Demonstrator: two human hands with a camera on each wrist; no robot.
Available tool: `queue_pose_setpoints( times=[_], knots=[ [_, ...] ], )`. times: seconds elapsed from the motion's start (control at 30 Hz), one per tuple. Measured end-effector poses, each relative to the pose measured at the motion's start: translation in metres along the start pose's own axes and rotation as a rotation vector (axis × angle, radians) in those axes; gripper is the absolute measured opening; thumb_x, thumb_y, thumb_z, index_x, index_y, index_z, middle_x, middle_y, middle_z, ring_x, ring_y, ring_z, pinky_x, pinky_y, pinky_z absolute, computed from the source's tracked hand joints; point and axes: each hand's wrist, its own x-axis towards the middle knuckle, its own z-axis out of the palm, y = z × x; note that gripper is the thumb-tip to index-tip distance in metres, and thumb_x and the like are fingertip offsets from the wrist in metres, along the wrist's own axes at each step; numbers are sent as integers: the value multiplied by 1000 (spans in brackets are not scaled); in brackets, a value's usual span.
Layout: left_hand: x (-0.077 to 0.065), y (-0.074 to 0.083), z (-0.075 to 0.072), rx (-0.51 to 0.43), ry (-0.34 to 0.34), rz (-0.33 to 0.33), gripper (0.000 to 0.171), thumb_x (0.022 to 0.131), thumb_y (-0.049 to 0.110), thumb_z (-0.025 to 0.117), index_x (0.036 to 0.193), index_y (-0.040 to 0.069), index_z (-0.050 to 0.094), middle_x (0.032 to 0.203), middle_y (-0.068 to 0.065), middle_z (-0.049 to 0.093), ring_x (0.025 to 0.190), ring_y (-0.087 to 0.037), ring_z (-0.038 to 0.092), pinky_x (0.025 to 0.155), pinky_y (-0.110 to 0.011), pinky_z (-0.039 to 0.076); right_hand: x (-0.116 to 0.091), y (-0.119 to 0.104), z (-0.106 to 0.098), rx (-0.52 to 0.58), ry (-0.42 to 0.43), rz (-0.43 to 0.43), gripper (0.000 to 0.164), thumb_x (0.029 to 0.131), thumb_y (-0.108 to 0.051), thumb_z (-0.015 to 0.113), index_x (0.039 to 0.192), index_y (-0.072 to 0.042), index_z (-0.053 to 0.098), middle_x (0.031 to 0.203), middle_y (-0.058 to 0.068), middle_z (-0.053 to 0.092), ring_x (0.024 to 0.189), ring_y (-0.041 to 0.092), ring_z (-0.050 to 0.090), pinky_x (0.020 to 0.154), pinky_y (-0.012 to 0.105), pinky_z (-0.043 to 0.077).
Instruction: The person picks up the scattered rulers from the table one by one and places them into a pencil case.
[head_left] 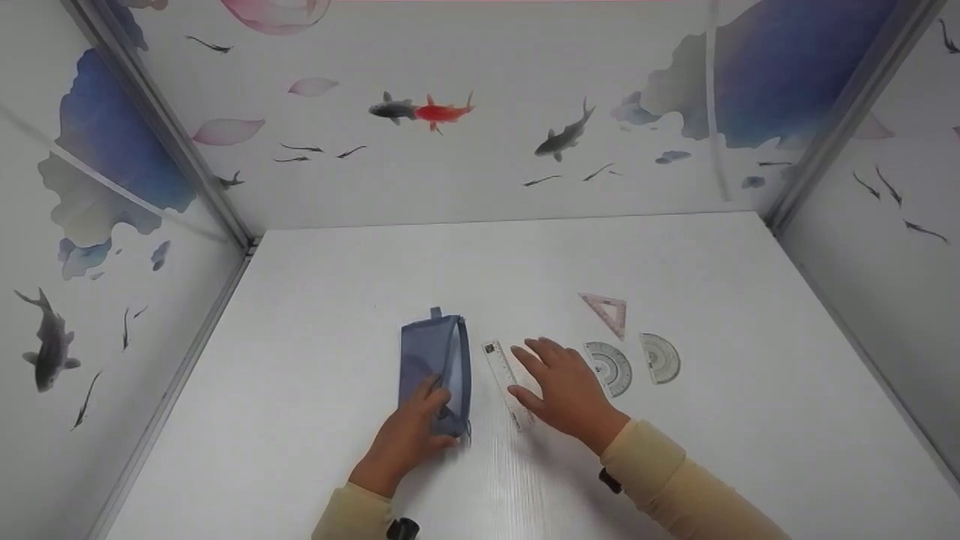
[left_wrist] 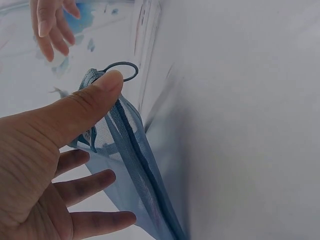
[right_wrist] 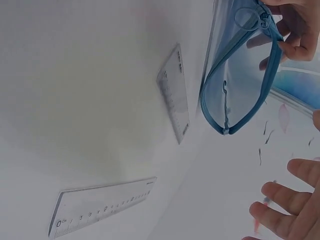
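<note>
A blue mesh zip pouch (head_left: 420, 345) lies on the table with its zipped side gaping, as the right wrist view shows. My left hand (head_left: 409, 435) grips its near end; in the left wrist view the thumb (left_wrist: 95, 102) presses by the zipper's ring pull (left_wrist: 131, 70), the other fingers spread below. To the right of the pouch, my right hand (head_left: 566, 386) hovers with loosely spread fingers, holding nothing. Partly beneath it in the head view is a clear straight ruler (head_left: 499, 371). A clear set square (right_wrist: 175, 95) appears in the right wrist view, near the pouch opening.
Right of my right hand lie a clear protractor (head_left: 615, 367), a second protractor (head_left: 662, 358) and a pinkish triangular set square (head_left: 611, 311). White panels printed with fish and petals (head_left: 487, 165) enclose the white table (head_left: 337, 262) at the back and both sides.
</note>
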Motion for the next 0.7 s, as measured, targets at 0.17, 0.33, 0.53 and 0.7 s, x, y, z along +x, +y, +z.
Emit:
queue_pose_setpoints(
  times=[0.17, 0.33, 0.53, 0.7],
  knots=[
    [0, 0, -1, 7, 3, 16, 62, 68, 23, 86, 119, 11, 53, 145, -23, 40, 122, -41, 51, 89, -50, 51, -5, 7, 0, -20, 22, -8, 57, 94, -48, 57, 140, -15, 51, 141, 11, 51, 132, 32, 44, 103, 57, 38],
    [0, 0, -1, 8, 1, 26, 62, 68, 23, 86, 119, 11, 53, 144, -22, 40, 125, -42, 48, 93, -49, 49, -10, 15, -1, -3, 74, -6, 56, 93, -46, 60, 138, -15, 52, 140, 13, 52, 132, 34, 45, 102, 59, 38],
    [-1, 1, -1, 1, -4, 11, 62, 68, 22, 86, 119, 11, 53, 145, -21, 40, 125, -42, 48, 90, -50, 50, -17, 27, 1, 10, 82, 42, 56, 92, -45, 61, 138, -15, 52, 140, 13, 52, 131, 34, 45, 103, 58, 38],
    [-1, 1, 0, -10, -14, -10, 61, 69, 23, 86, 119, 13, 53, 145, -20, 39, 126, -42, 48, 90, -51, 50, -23, 36, 3, 20, 79, 86, 55, 92, -44, 62, 137, -14, 54, 139, 14, 52, 131, 35, 45, 103, 57, 38]
  ],
)
